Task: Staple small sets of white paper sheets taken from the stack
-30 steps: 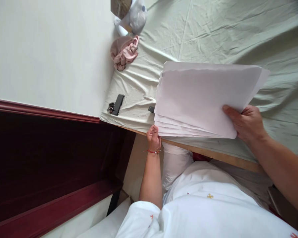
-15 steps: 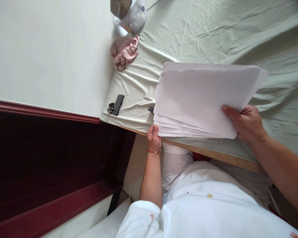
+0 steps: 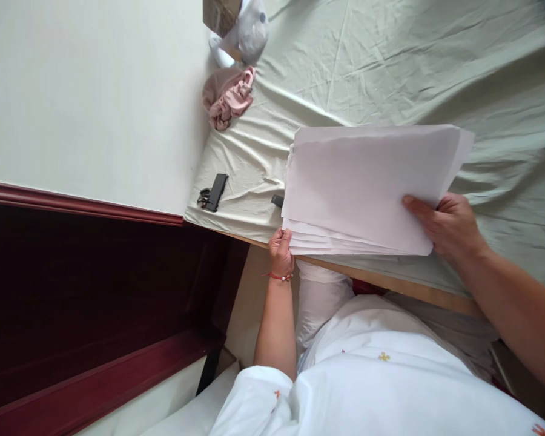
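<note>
A stack of white paper sheets (image 3: 358,188) is held between my two hands above the near edge of a cloth-covered surface. My right hand (image 3: 452,224) grips its right side, thumb on top and fingers hidden underneath. At the lower left corner, my left hand (image 3: 281,245) pinches the sheets between thumb and curled fingers. The sheets are fanned a little along the near and left edges. A small dark object (image 3: 277,200) lies just left of the stack, partly covered by it.
The pale green cloth (image 3: 318,79) is wrinkled. A black phone (image 3: 217,192) and keys (image 3: 204,197) lie at left. Farther back are a pink cloth (image 3: 231,100), a plastic bag (image 3: 253,33) and a cardboard box (image 3: 221,15). Dark red wood panelling (image 3: 82,209) stands at lower left.
The far edge of the paper stack has come down and nearer to me, its top corners shifting slightly left. Both hands keep their hold, almost in the same place.
</note>
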A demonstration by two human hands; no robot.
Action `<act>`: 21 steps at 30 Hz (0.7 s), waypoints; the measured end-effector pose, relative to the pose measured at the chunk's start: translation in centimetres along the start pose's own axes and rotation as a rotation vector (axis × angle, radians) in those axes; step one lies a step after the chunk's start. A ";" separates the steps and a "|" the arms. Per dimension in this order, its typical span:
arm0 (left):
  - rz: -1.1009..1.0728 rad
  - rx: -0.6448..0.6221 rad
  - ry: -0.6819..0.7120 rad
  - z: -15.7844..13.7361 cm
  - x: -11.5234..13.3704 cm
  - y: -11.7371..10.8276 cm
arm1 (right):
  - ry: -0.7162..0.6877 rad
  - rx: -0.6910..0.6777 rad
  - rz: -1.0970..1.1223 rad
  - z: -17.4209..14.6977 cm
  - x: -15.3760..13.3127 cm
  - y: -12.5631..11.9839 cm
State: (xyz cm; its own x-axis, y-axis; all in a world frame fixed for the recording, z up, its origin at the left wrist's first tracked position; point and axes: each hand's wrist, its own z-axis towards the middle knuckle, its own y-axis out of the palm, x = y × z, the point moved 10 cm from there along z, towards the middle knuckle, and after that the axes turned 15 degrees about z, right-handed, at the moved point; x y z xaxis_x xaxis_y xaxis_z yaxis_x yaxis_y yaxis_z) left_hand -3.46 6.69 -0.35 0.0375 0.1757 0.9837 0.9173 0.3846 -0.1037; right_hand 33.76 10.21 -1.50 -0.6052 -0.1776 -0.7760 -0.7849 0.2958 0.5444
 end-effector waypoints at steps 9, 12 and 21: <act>-0.020 0.035 -0.002 0.1 0.5 -0.3 | 0.043 -0.011 -0.013 0.0 0.3 -0.1; 0.003 0.044 -0.027 0.1 0.0 -0.1 | 0.072 -0.014 -0.020 0.0 0.5 -0.1; -0.053 -0.028 0.080 0.1 1.2 -0.4 | -0.119 -0.167 -0.191 -0.5 -2.8 1.0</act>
State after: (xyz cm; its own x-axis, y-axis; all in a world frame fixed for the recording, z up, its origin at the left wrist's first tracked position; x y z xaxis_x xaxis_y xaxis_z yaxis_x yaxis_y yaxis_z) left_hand -3.81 6.79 0.83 0.0196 0.0828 0.9964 0.9293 0.3660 -0.0487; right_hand 34.66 10.56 1.37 -0.4316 -0.1005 -0.8964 -0.9005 0.1066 0.4216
